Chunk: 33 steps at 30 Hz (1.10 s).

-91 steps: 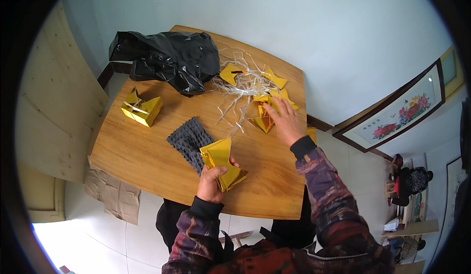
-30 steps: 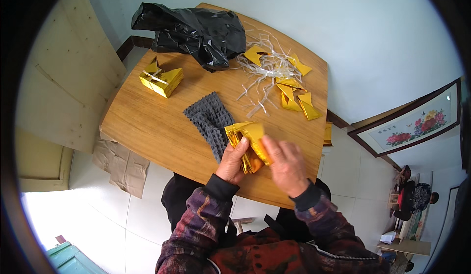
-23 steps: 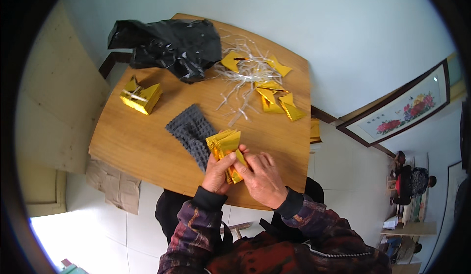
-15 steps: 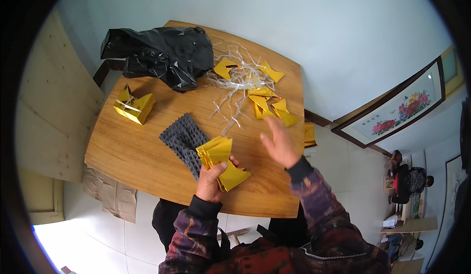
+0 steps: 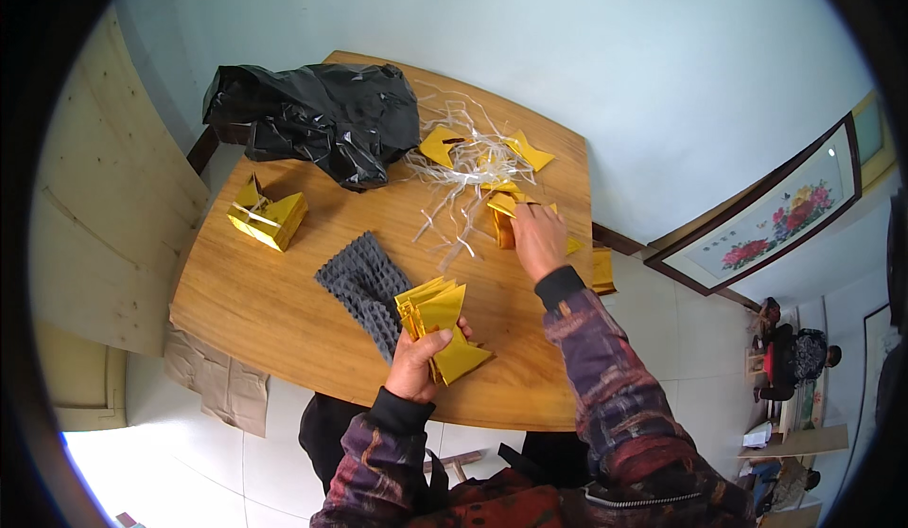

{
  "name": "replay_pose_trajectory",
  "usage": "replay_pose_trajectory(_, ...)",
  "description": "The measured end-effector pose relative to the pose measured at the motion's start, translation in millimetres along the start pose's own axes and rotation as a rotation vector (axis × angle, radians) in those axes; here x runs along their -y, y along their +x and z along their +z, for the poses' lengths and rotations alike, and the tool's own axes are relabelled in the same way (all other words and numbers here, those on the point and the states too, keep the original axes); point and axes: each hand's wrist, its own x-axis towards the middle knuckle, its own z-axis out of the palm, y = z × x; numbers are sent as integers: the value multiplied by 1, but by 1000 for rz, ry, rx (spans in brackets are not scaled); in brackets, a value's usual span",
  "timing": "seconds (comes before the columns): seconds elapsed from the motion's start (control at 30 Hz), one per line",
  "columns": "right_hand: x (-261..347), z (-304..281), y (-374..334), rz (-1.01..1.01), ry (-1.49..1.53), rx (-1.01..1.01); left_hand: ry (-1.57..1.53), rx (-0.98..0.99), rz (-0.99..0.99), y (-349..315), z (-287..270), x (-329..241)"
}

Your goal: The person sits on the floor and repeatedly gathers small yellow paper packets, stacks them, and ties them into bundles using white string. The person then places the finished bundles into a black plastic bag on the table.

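Observation:
My left hand is closed around a stack of folded gold foil papers, thumb across its front, above the near part of the table. Farther off to the right, my right hand has its fingers closed on a folded gold paper; its fingertips are partly hidden. Other loose gold papers lie beyond it, among a tangle of clear plastic strips. A grey textured cloth lies just left of the held stack.
A tied gold paper bundle sits on the wooden table at the left. Behind it slumps a black plastic bag. Flattened cardboard lies on the floor. More gold paper shows past the table's right edge. Other people are far right.
My right hand has gone from open in the air to the loose gold papers, moving farther away and closing on one. My left hand still holds its stack. The whole view has shifted slightly.

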Motion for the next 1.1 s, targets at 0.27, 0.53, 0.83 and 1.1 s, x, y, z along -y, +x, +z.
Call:
replay_pose_trajectory(0.27, 29, -92, -78, -146, 463, -238, -38, -15, -22, 3, -5, 7)
replay_pose_trajectory(0.53, 78, -119, -94, -513, 521, -87, -290, 53, 50, 1, -8, 9)
replay_pose_trajectory(0.83, 66, -122, -95, -498, 667, 175, -93, 88, 0, 1, -6, 1)
replay_pose_trajectory(1.1, 26, -45, -17, 247, 172, 413, -87, 15, 119, 4, -2, 1)
